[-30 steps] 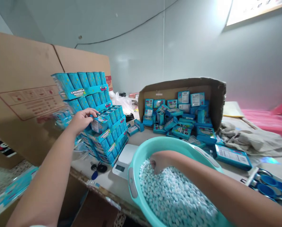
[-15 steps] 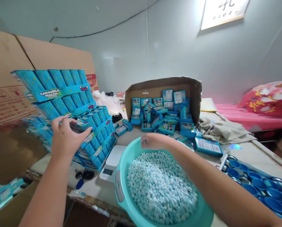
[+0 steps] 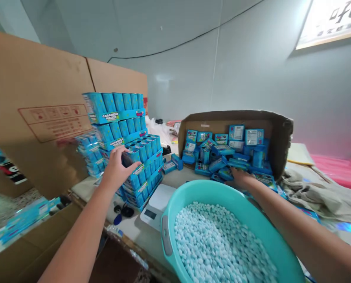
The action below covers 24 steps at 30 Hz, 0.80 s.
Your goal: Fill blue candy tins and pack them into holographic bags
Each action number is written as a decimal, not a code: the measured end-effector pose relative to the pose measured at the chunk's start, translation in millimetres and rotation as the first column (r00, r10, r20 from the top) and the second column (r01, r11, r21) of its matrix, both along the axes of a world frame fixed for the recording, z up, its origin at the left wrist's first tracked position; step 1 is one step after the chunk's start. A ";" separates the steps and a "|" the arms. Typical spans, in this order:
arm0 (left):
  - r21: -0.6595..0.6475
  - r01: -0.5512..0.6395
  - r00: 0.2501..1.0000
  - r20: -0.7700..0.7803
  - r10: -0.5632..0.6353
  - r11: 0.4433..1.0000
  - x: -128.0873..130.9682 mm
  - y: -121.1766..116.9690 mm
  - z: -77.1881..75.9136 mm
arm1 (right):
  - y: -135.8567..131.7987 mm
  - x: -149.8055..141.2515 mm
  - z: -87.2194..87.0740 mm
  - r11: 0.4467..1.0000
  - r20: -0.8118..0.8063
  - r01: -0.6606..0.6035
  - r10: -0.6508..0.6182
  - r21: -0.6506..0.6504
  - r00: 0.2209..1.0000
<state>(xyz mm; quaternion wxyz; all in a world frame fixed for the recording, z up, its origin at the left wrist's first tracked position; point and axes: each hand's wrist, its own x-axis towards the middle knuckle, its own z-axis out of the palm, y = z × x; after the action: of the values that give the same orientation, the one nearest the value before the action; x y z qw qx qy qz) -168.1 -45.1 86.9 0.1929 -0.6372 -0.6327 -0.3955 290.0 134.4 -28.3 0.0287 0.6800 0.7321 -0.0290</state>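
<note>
Nearest us on the worktop point(image 3: 175, 179): a teal basin point(image 3: 216, 190) of pale blue pellets point(image 3: 222, 243), a white scale point(image 3: 162, 195) to its left. Our left forearm slants up and forward; left hand point(image 3: 116, 167) raised, thumb and fingers spread about the near end of a small blue box point(image 3: 132, 155) at the tray stack point(image 3: 119, 114); contact uncertain. Our right arm stretches past the basin, right hand point(image 3: 240, 179) low among loose blue boxes point(image 3: 222, 149); fingertips hidden, we cannot tell that grip. Behind, a cardboard carton point(image 3: 283, 145) faces us, boxes heaped inside.
</note>
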 end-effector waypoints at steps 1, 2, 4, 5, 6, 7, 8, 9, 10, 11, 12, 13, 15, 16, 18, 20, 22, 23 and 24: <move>-0.017 0.023 1.000 0.010 -0.023 1.000 1.5 -4.0 -0.2 | -0.3 2.4 2.5 1.000 0.002 -0.018 0.018 0.004 1.000; -0.013 0.035 0.999 0.016 -0.035 0.999 4.7 -9.3 -0.4 | -2.1 5.0 7.9 0.999 0.004 -0.038 0.038 0.011 0.999; 0.096 0.037 0.999 0.020 -0.039 0.995 18.7 -22.4 -1.6 | -13.1 9.5 25.4 0.998 0.016 -0.057 0.057 0.036 0.998; 0.185 0.045 0.998 0.025 -0.050 0.982 30.4 -29.3 -2.9 | -23.6 10.5 36.4 0.995 0.030 -0.075 0.073 0.063 0.997; 0.268 0.068 0.996 0.033 -0.080 0.961 45.0 -35.5 -4.5 | -38.1 9.8 48.0 0.990 0.043 -0.105 0.101 0.094 0.994; 0.312 0.114 0.990 0.047 -0.135 0.943 62.2 -40.3 -6.3 | -56.3 7.2 59.9 0.974 0.066 -0.181 0.173 0.139 0.983; 0.297 0.189 0.974 0.064 -0.218 0.936 81.0 -43.3 -8.0 | -77.4 2.3 71.5 0.931 0.092 -0.308 0.295 0.195 0.951; 0.221 0.280 0.947 0.096 -0.307 0.934 100.4 -43.9 -9.7 | -100.3 -4.7 82.5 0.857 0.102 -0.460 0.449 0.233 0.888; 0.084 0.375 0.911 0.148 -0.384 0.923 119.2 -41.8 -11.3 | -123.4 -13.5 92.4 0.758 0.102 -0.600 0.596 0.254 0.796; -0.081 0.479 0.867 0.201 -0.457 0.874 136.3 -37.1 -13.3 | -145.6 -23.2 100.7 0.662 0.099 -0.699 0.703 0.270 0.704; -0.262 0.589 0.805 0.265 -0.530 0.764 150.8 -30.2 -15.8 | -165.6 -32.7 107.1 0.581 0.101 -0.767 0.775 0.272 0.623; -0.425 0.687 0.725 0.340 -0.599 0.590 162.2 -21.7 -19.4 | -183.0 -40.9 111.3 0.522 0.111 -0.813 0.820 0.258 0.562; -0.556 0.803 0.541 0.527 -0.655 0.216 175.0 -2.6 -30.5 | -209.1 -50.6 112.6 0.492 0.135 -0.821 0.828 0.289 0.544; -0.522 0.847 0.459 0.625 -0.631 0.100 177.0 6.8 -37.9 | -218.6 -51.7 109.8 0.533 0.126 -0.772 0.789 0.345 0.601; -0.322 0.942 0.324 0.799 -0.507 0.095 175.2 23.1 -55.2 | -232.9 -48.6 98.6 0.669 0.026 -0.570 0.637 0.477 0.770; -0.093 0.964 0.179 0.920 -0.349 0.249 170.3 35.9 -73.7 | -244.2 -43.9 81.7 0.815 -0.145 -0.379 0.480 0.438 0.865; 0.062 0.918 0.036 0.970 -0.239 0.391 166.2 45.2 -90.1 | -252.9 -42.7 61.0 0.911 -0.266 -0.376 0.409 0.168 0.873; 0.119 0.889 -0.029 0.978 -0.206 0.442 164.9 48.6 -96.7 | -255.2 -44.2 49.8 0.907 -0.297 -0.421 0.401 -0.002 0.866; 0.167 0.863 -0.086 0.978 -0.188 0.476 164.1 51.0 -101.8 | -255.2 -46.7 38.3 0.873 -0.312 -0.464 0.403 -0.152 0.860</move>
<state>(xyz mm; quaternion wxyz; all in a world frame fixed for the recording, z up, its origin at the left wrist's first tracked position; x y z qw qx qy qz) -4.0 5.9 -14.9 -0.6094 -0.4791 -0.3438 -0.5300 243.2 -120.8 10.0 0.0097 0.4787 0.8558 -0.1959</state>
